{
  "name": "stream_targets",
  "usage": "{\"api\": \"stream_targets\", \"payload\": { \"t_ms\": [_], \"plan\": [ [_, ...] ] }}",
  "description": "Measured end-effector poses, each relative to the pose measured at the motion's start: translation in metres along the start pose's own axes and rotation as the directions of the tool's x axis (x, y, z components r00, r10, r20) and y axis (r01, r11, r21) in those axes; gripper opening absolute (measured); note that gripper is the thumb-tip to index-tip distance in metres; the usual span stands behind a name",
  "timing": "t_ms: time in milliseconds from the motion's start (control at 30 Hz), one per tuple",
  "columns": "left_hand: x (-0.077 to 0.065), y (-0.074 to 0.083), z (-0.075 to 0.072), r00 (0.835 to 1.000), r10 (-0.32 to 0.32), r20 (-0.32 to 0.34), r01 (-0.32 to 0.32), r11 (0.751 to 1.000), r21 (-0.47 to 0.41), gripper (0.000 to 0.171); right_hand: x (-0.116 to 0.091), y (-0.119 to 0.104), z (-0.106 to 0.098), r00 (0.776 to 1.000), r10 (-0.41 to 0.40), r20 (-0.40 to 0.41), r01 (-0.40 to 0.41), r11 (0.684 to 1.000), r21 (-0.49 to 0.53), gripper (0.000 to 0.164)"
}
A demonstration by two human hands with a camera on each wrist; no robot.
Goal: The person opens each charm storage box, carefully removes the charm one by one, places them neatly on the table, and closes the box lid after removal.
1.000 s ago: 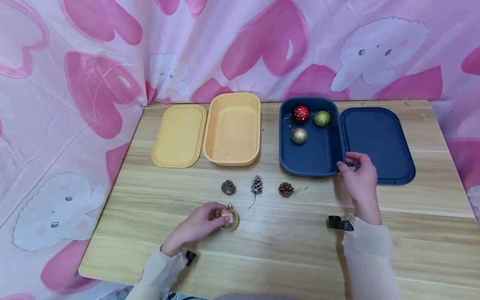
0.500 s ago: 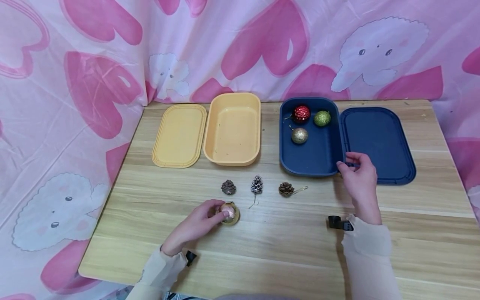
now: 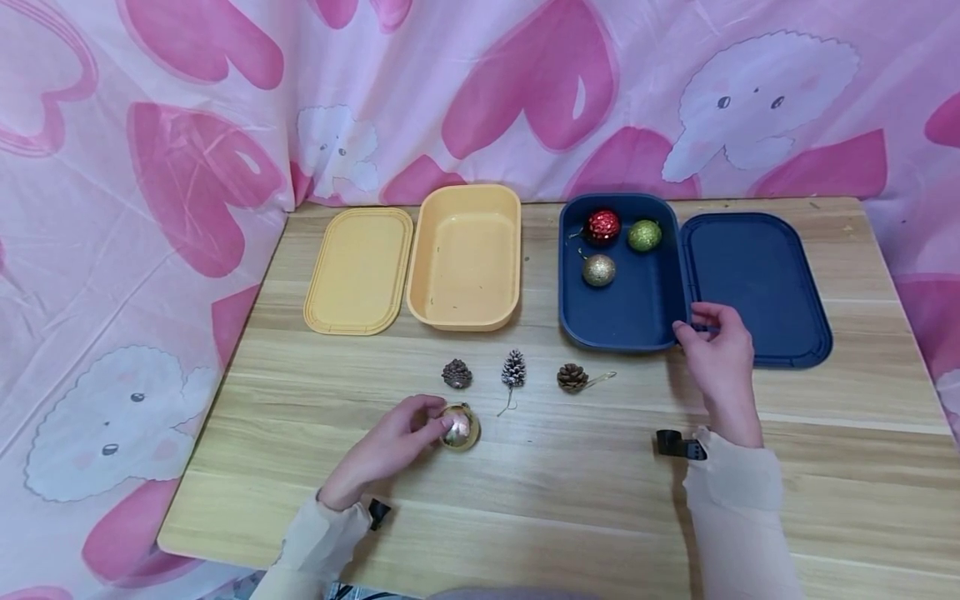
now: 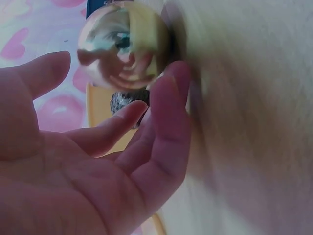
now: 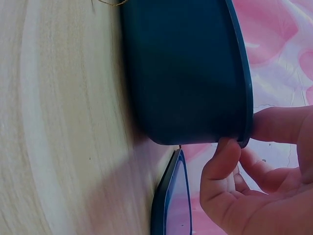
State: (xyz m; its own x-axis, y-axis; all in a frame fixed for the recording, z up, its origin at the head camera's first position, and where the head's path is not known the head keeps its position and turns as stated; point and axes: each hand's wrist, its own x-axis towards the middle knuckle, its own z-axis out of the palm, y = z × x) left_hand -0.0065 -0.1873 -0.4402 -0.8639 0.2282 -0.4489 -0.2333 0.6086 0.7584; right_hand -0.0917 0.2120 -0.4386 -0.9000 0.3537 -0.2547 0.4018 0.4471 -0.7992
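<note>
Gold ball (image 3: 462,428) (round, no long axis) sits on surface (image 3: 570,492), just R of nearer L hand (image 3: 386,446), fingers loosely spread w/o grip, contact unclear; R hand (image 3: 717,354) pinches navy box (image 3: 626,308) by rim.

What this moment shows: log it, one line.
left hand: open beside gold ball; right hand: pinching navy box by rim; red ball, green ball, glittery ball: inside it; pinecones: on table

The left sleeve (image 3: 315,537) and right sleeve (image 3: 738,508) are showing pale beige, wrinkling slightly; the left mount (image 3: 378,513) and curved right mount (image 3: 678,446) are jutting out in black.
</note>
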Motion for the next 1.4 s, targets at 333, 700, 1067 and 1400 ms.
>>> {"api": "stream_targets", "payload": {
  "t_ms": [333,700,1067,1400],
  "plan": [
    [-0.001,0.019,-0.03,0.997,0.027,-0.071,-0.02,0.995,0.095,0.054,0.001,0.001,-0.001,1.0,-0.004,0.02,0.004,1.0,0.0,0.048],
    [0.031,0.098,-0.058,0.924,0.375,-0.07,-0.35,0.907,0.235,0.035,0.001,0.002,-0.003,1.0,0.008,0.025,-0.009,1.0,0.016,0.049],
    [0.108,0.17,-0.048,0.9,0.432,-0.054,-0.421,0.896,0.141,0.03,0.001,0.003,-0.002,0.999,0.004,0.049,-0.008,0.995,0.095,0.048],
    [0.17,0.197,-0.007,0.968,0.233,0.097,-0.227,0.972,-0.064,0.035,0.0,0.006,-0.003,0.995,-0.014,0.102,-0.001,0.99,0.143,0.05]
  ]
}}
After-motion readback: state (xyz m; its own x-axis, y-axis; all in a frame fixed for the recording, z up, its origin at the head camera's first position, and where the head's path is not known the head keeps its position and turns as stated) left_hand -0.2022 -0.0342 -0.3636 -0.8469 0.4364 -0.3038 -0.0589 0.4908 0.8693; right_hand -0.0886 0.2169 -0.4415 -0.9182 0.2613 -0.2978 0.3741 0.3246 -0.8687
